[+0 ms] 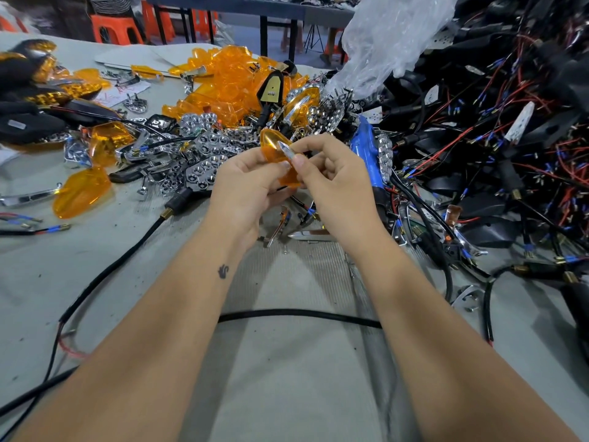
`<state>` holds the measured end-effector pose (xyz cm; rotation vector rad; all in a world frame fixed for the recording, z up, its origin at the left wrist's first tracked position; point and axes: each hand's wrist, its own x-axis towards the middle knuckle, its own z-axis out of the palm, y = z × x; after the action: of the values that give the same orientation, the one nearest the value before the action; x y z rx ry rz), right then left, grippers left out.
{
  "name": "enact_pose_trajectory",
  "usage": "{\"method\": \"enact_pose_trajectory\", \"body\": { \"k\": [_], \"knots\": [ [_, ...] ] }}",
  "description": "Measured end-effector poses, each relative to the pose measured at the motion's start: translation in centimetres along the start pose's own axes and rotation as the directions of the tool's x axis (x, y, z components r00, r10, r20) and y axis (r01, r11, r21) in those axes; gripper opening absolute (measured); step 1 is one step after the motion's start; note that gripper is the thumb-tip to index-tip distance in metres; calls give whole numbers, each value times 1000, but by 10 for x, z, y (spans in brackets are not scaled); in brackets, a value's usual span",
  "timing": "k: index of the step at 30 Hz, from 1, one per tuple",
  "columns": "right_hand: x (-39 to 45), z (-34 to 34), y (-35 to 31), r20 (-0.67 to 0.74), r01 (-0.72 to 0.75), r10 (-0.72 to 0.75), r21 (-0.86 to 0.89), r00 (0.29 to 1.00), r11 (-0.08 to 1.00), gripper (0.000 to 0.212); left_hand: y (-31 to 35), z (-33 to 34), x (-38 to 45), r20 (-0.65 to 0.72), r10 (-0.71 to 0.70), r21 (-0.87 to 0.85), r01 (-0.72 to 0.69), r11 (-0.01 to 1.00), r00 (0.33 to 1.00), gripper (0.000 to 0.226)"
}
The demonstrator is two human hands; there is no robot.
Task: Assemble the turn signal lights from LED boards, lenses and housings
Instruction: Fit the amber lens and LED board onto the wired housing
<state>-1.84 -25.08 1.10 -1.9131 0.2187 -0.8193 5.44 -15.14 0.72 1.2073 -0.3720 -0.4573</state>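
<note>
Head view: grey tabletop (127, 282) heaped with amber lenses (223, 74) upper centre, black wired housings (494, 138) at right | left hand (248, 189) gripped an amber lens (274, 145) at centre frame | right hand (334, 180) pinched a chrome trim strip (287, 153) against it | step, judged: fitting trim to lens | next: seat it flush.

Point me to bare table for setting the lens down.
Bare cloth lies between the forearms, past the black cable. More at near left, below the loose amber lens. Crowded: the chrome reflector pile ahead and the wire tangle right.
</note>
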Motion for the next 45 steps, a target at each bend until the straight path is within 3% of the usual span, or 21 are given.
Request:
{"method": "enact_pose_trajectory", "body": {
  "k": [5, 12, 19, 25, 36, 41, 45],
  "knots": [
    [1, -6, 3, -95, -26, 26, 2, 995, 1000, 15, 1, -1, 2, -20, 21, -64, -22, 998, 1000, 14],
    [-1, -5, 0, -28, -56, 60, 111, 998, 992, 21, -2, -3, 0, 46, 38, -71, -35, 997, 998, 13],
    [1, -7, 3, -44, -157, 169, 201, 985, 967, 19, 0, -3, 0, 9, 25, -46, -24, 999, 1000, 11],
    [1, -5, 0, -91, -126, 150, 226, 984, 966, 18, 0, -1, -1, 26, 23, -73, -21, 997, 999, 11],
    [1, 0, 3, -79, -106, 120, 162, 990, 981, 18, 0, -2, 0, -13, 40, -122, -41, 992, 999, 13],
    [2, 5, 5, -132, -60, 65, 42, 989, 997, 20, -1, 2, -3, -55, 104, -77, -108, 991, 993, 13],
    [2, 2, 6, -123, -133, 159, 196, 980, 971, 18, 0, 5, -7, -36, 111, -95, -114, 989, 993, 13]
  ]
}}
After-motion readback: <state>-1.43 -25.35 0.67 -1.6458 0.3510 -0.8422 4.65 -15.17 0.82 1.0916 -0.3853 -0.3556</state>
